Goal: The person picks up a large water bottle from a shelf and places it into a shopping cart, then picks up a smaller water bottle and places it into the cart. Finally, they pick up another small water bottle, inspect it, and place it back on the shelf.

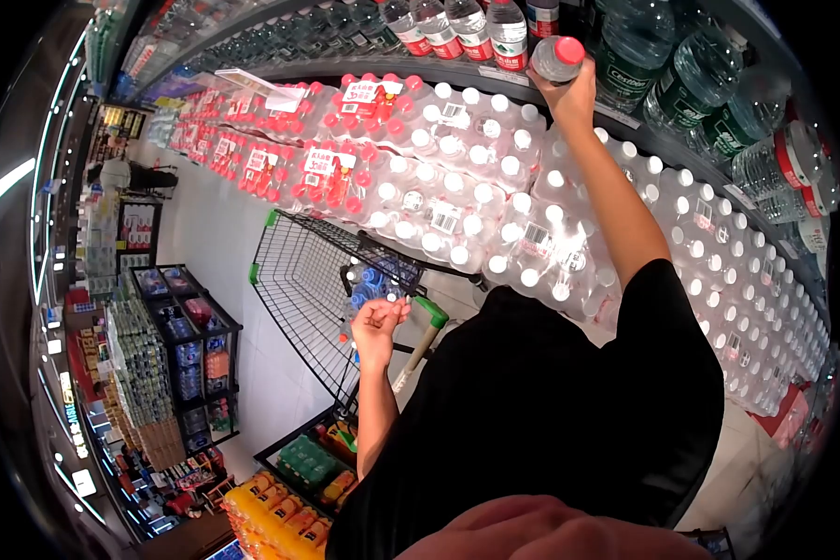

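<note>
High at the shelf edge, my right hand [572, 93] is wrapped round a clear water bottle [556, 63] with a red cap. Its label is hidden from this angle. Similar red-capped bottles [508, 35] stand upright in a row just left of it, and large green-labelled water bottles [636, 56] are on its right. My left hand [380, 327] hovers beside the handle [429, 322] of a shopping cart [294, 280], fingers loosely curled and apart, with nothing visible in them. Blue items [371, 280] lie in the cart near the handle.
Shrink-wrapped packs of white-capped bottles [453, 210] are stacked below the shelf, between it and my body. Red-capped packs [322, 168] continue leftward. A black display rack [182, 345] stands across the aisle floor [205, 238]. Yellow packs [275, 513] are at the lower left.
</note>
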The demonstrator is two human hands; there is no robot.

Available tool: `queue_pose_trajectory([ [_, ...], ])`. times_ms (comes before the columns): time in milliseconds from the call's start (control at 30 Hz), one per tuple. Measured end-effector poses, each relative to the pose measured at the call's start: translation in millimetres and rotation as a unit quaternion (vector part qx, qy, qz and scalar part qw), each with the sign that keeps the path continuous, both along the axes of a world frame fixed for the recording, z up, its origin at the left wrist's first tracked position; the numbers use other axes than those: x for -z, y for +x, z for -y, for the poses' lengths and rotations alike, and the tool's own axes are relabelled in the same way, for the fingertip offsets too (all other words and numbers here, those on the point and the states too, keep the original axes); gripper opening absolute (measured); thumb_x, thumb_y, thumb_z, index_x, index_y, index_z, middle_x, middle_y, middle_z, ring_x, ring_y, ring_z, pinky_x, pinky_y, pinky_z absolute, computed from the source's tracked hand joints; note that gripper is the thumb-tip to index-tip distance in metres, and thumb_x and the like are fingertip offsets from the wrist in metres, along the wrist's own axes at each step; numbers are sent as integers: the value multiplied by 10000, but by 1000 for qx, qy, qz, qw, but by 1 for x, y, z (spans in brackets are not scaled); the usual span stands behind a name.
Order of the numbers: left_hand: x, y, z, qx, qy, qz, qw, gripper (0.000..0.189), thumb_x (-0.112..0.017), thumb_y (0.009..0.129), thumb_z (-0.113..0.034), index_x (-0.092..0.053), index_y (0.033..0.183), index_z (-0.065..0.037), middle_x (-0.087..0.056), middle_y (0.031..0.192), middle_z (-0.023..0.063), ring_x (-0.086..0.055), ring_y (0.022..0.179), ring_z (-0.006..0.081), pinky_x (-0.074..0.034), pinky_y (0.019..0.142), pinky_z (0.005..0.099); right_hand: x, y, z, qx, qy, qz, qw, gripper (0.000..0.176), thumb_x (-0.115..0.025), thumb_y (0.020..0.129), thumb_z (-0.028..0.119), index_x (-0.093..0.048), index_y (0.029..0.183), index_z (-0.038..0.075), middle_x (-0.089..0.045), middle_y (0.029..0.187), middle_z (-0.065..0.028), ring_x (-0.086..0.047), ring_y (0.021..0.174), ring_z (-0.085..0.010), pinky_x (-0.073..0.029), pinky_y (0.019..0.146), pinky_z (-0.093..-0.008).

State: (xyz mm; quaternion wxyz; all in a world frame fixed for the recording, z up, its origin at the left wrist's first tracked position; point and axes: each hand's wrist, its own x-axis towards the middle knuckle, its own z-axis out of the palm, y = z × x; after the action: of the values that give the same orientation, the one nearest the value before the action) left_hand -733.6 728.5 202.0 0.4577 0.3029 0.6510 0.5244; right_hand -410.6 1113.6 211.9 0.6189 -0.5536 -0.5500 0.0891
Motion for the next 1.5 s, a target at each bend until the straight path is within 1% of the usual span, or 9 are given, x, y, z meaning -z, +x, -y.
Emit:
queue_pose_trajectory([
  [300,14,-7,26,-35,-5,-51,998,352,-760,767,114,-616,1064,-7,-609,767,-21,-592,727,67,-507,689,208,9,4,-54,-17,-125,83,989,840,-879,661,416,-435,1239,-3,-608,1180,-239,-612,1073,-399,-501,908,-436],
  [467,24,-16,28,-17,-70,-64,995,280,-685,879,31,-606,1147,48,-710,920,116,-691,834,185,-558,797,289,11,9,-60,-17,-226,69,972,934,-880,654,426,-372,1301,-17,-588,1245,-260,-598,1123,-408,-499,931,-431],
  [567,23,-14,22,-38,-23,-12,999,263,-678,881,44,-626,1139,50,-716,919,98,-675,829,144,-547,779,277,15,8,-62,-5,-217,106,970,974,-878,650,445,-350,1320,-27,-594,1237,-260,-599,1120,-411,-500,930,-425],
  [733,23,-24,19,-3,-21,6,1000,180,-564,967,6,-620,1129,61,-708,1003,124,-679,940,185,-541,850,310,40,16,-58,-49,-154,113,980,1010,-887,666,365,-303,1387,-35,-572,1274,-270,-587,1134,-418,-488,949,-429],
  [833,32,-36,24,-24,-9,33,999,190,-635,896,71,-615,1085,64,-709,967,137,-692,866,190,-570,811,303,45,15,-19,18,-41,166,985,926,-868,704,321,-355,1383,-45,-531,1316,-273,-526,1216,-403,-434,1019,-414],
  [1067,41,-90,54,-4,-32,-51,998,231,-808,785,-12,-658,959,7,-575,719,-45,-511,662,44,-437,615,191,40,-22,123,-112,-25,-16,993,622,-727,850,59,-401,1374,-13,-573,1265,-173,-574,1121,-227,-450,964,-358],
  [1300,62,-157,114,148,-118,-75,979,196,-656,892,32,-632,1087,35,-672,856,46,-636,759,100,-527,688,254,6,-144,202,-306,-20,-86,948,438,-614,885,-26,-463,1295,9,-634,1059,-126,-617,914,-177,-496,825,-307],
  [1367,105,-182,141,186,-71,55,978,192,-601,915,52,-629,1104,29,-699,919,81,-653,834,129,-534,751,270,1,-187,233,-363,-60,-91,926,398,-620,882,-25,-494,1258,11,-651,1000,-109,-626,867,-168,-502,795,-301],
  [1500,96,-192,172,98,-92,83,987,184,-644,890,46,-639,1073,30,-700,883,66,-653,796,124,-512,709,250,35,-254,302,-495,-122,9,860,351,-675,841,28,-565,1175,36,-678,913,-86,-661,800,-166,-526,751,-290],
])
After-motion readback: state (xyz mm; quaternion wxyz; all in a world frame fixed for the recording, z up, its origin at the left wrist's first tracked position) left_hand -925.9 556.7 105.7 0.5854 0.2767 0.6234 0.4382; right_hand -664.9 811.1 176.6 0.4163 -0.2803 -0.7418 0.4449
